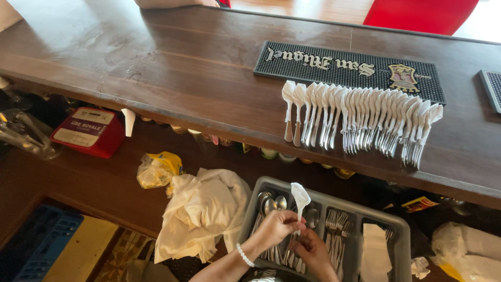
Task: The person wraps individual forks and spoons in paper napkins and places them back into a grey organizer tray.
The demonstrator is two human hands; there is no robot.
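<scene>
My left hand (276,228) and my right hand (312,249) meet over a grey cutlery tray (397,222) at the bottom of the view. Together they hold a cutlery set wrapped in a white napkin (300,196), whose twisted top points up. The tray holds spoons (269,202) on the left, forks (336,222) in the middle and folded white napkins (374,249) on the right. On the dark wooden bar counter (182,68) above lies a long row of napkin-wrapped cutlery sets (360,122), fanned side by side.
A black rubber bar mat (349,70) lies behind the row, another (492,89) at the right edge. Below the counter sit a crumpled white cloth (201,211), a red box (90,131), a yellow bag (158,169), a blue crate (42,243) and white bags (464,250).
</scene>
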